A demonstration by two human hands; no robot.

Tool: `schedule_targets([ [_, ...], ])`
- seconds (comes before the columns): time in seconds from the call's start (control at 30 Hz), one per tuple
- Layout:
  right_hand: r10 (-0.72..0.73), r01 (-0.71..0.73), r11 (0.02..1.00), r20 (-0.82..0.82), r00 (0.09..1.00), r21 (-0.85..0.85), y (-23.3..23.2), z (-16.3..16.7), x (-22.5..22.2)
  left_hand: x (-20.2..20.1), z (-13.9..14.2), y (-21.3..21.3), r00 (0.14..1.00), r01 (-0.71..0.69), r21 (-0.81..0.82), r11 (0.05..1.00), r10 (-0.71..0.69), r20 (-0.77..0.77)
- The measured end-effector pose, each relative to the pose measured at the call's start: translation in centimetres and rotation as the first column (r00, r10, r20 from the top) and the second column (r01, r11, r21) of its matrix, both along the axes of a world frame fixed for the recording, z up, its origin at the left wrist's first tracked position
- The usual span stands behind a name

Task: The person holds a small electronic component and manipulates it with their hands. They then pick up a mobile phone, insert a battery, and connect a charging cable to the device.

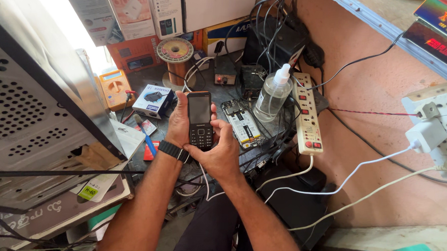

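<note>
A black keypad phone with a dark screen stands upright between both hands, over a cluttered bench. My left hand wraps its back and left side; a black band sits on that wrist. My right hand cups the lower right edge, thumb near the keypad. Just right of the phone lies an opened phone with its insides showing.
A clear spray bottle, a white power strip, a copper wire spool, a yellow multimeter and a small charger box crowd the bench. A grey perforated case fills the left. Cables and a wall socket board hang right.
</note>
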State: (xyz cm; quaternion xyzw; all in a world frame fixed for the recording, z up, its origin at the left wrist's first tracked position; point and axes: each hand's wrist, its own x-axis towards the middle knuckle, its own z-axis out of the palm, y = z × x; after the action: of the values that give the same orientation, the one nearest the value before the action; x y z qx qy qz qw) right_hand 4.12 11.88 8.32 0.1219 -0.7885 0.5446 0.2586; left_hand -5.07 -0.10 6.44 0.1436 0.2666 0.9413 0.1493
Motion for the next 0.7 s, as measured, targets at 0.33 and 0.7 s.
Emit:
schedule_targets([
  [0.33,0.020,-0.019,0.998,0.013,1.000,-0.053,-0.4,-0.6,-0.1,0.2,0.0,-0.2,0.997,-0.071,-0.036,0.997,0.071,-0.023],
  [0.7,0.368,-0.353,0.880,-0.013,0.930,-0.318,0.9,-2.9,-1.1,0.7,0.6,-0.5,0.998,-0.041,0.066,0.997,0.038,0.040],
])
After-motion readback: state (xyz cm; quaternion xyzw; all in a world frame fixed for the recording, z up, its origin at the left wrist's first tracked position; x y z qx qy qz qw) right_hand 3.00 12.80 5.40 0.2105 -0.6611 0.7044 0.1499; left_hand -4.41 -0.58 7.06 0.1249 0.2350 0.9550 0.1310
